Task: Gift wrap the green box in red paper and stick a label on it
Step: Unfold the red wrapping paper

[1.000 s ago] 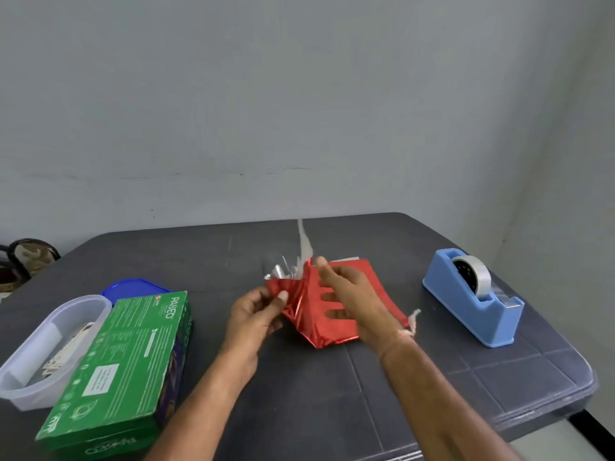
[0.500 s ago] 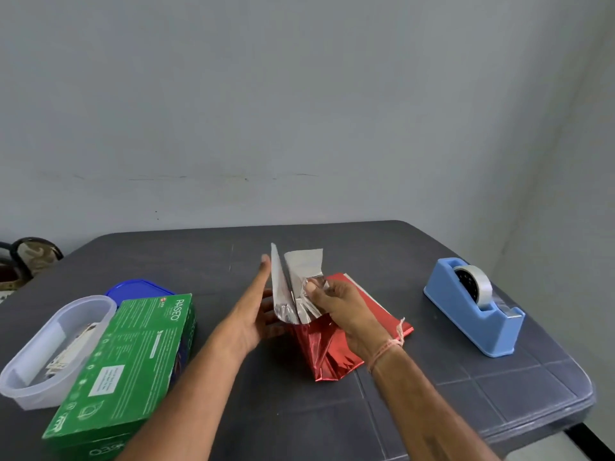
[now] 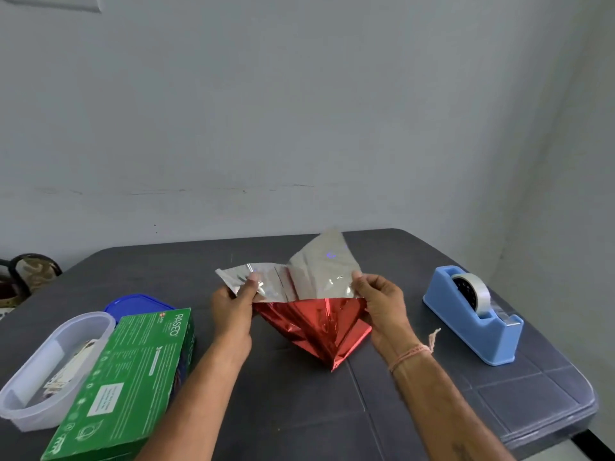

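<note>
Grey wall behind, the dark counter (image 3: pixel 299 410) carries the green box (image 3: pixel 133 377) flat at its near left, long axis running away from the person. Red paper (image 3: pixel 316 324), half unfolded with silver back showing, is held up at mid-counter, left hand (image 3: pixel 233 311) pinching its left flap, right hand (image 3: pixel 382 304) its right edge. The box lies left of both hands, apart from the paper, so the left is nearer.

Both forearms are reaching forward; the left hand (image 3: pixel 233 314) and right hand (image 3: pixel 382 304) are pinching opposite edges of the red paper (image 3: pixel 316 327), thumbs uppermost.
</note>
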Available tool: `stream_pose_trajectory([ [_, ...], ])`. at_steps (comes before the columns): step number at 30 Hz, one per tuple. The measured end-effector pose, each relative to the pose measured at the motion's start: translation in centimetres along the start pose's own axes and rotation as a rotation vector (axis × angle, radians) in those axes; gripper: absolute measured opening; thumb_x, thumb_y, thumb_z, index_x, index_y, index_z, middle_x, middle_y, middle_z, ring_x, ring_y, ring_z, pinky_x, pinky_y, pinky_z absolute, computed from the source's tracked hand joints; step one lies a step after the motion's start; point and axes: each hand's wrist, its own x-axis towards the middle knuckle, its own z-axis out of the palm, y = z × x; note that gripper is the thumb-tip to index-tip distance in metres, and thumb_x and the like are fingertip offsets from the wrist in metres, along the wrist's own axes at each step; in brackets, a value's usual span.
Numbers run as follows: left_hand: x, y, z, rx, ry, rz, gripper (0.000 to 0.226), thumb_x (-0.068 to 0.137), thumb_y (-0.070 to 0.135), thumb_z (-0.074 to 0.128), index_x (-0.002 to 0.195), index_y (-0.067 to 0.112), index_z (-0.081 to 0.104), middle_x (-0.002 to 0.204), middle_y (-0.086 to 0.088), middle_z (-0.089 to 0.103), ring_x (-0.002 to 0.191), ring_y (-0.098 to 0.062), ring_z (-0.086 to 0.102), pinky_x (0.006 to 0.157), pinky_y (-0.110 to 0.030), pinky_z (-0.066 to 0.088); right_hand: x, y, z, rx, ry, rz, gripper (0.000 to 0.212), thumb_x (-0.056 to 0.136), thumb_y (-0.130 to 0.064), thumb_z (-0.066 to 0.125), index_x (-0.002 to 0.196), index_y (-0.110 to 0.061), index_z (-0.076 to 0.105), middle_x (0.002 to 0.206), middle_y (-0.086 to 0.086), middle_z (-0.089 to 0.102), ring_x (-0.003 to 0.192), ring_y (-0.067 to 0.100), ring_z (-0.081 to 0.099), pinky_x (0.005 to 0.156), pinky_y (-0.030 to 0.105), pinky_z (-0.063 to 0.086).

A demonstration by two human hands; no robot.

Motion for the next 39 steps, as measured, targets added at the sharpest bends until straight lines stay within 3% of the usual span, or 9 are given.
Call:
stream_pose_trajectory([
  [3, 0.0, -1.0, -1.1, 0.088, 0.105, 0.142, 0.021, 0.09, 0.013, 0.076, 0.105, 0.003, 0.066, 0.096, -0.011, 0.073, 0.095, -0.033, 0.072, 0.074, -0.033, 0.055, 0.1, 0.1, -1.7, 0.018, 0.12, -0.009, 0.022, 0.092, -0.015, 0.075, 0.11, -0.008, 0.064, 0.093, 0.011, 0.071, 0.074, 0.019, 0.067, 0.071, 0.038, 0.061],
  [9, -2.9, -2.1, -3.9, 0.823, 0.142, 0.523, 0.11, 0.071, -0.003, 0.085, 0.157, 0.021, 0.022, 0.147, -0.021, 0.041, 0.126, -0.04, 0.052, 0.093, -0.055, 0.053, -1.2, 1.8, -5.2, -0.063, 0.229, -0.02, 0.052, 0.092, -0.01, 0.074, 0.134, -0.023, 0.045, 0.102, 0.018, 0.069, 0.085, 0.024, 0.068, 0.076, 0.038, 0.058],
  [13, -4.8, -1.0, -3.8, 1.366, -0.035, 0.966, 0.087, 0.072, 0.013, 0.085, 0.15, 0.026, 0.048, 0.161, -0.008, 0.038, 0.142, -0.034, 0.044, 0.108, -0.053, 0.039, -2.1, 3.2, -6.6, -0.166, 0.26, -0.075, 0.056, 0.093, -0.011, 0.072, 0.134, -0.033, 0.041, 0.102, 0.023, 0.07, 0.084, 0.024, 0.067, 0.08, 0.043, 0.058],
  [17, -6.2, 0.9, -1.5, 1.509, -0.555, 0.489, 0.027, 0.095, 0.05, 0.061, 0.119, 0.04, 0.068, 0.115, 0.013, 0.071, 0.106, -0.015, 0.068, 0.081, -0.032, 0.05, -3.2, 3.4, -7.1, -0.165, 0.248, -0.106, 0.059, 0.094, -0.013, 0.071, 0.14, -0.033, 0.04, 0.094, 0.017, 0.068, 0.083, 0.022, 0.067, 0.09, 0.052, 0.056],
  [20, -6.0, 0.7, -1.1, 1.654, -0.694, 0.291, 0.03, 0.1, 0.053, 0.049, 0.095, 0.032, 0.07, 0.093, 0.01, 0.069, 0.09, -0.014, 0.065, 0.072, -0.031, 0.044, -3.5, 3.3, -8.3, -0.163, 0.276, -0.16, 0.058, 0.095, -0.015, 0.07, 0.141, -0.035, 0.041, 0.094, 0.019, 0.069, 0.083, 0.022, 0.067, 0.091, 0.053, 0.056],
  [22, -5.5, -0.2, -1.2, 1.699, -0.729, 0.24, 0.03, 0.094, 0.053, 0.058, 0.118, 0.039, 0.068, 0.122, 0.01, 0.069, 0.112, -0.015, 0.063, 0.086, -0.033, 0.049, -3.5, 3.4, -9.1, -0.16, 0.316, -0.181, 0.056, 0.095, -0.017, 0.07, 0.136, -0.042, 0.043, 0.092, 0.015, 0.07, 0.085, 0.024, 0.068, 0.094, 0.057, 0.056],
  [26, -4.7, -3.4, -1.1, 1.466, -0.846, 0.31, 0.085, 0.088, 0.07, 0.057, 0.159, 0.044, 0.018, 0.17, 0.006, 0.014, 0.155, -0.02, 0.017, 0.123, -0.047, 0.027, -3.4, 3.8, -9.4, -0.171, 0.362, -0.2, 0.053, 0.096, -0.015, 0.068, 0.135, -0.044, 0.046, 0.086, 0.012, 0.068, 0.082, 0.021, 0.063, 0.096, 0.059, 0.054],
  [34, -3.8, -6.3, -2.5, 1.626, -0.532, 0.195, 0.108, 0.078, 0.089, 0.042, 0.162, 0.032, 0.005, 0.171, -0.006, -0.002, 0.158, -0.027, 0.0, 0.122, -0.059, 0.012, -4.1, 3.8, -11.0, -0.187, 0.45, -0.243, 0.046, 0.097, -0.01, 0.065, 0.131, -0.04, 0.054, 0.094, 0.009, 0.057, 0.089, 0.017, 0.056, 0.096, 0.037, 0.049],
  [39, -2.9, -6.2, -3.0, 1.608, -0.416, 0.153, 0.104, 0.081, 0.087, 0.043, 0.161, 0.03, 0.01, 0.171, -0.007, 0.002, 0.157, -0.028, 0.002, 0.12, -0.062, 0.013, -4.4, 3.8, -11.2, -0.279, 0.513, -0.156, 0.045, 0.094, -0.014, 0.067, 0.132, -0.031, 0.052, 0.116, 0.015, 0.057, 0.108, 0.027, 0.057, 0.102, 0.041, 0.047],
])
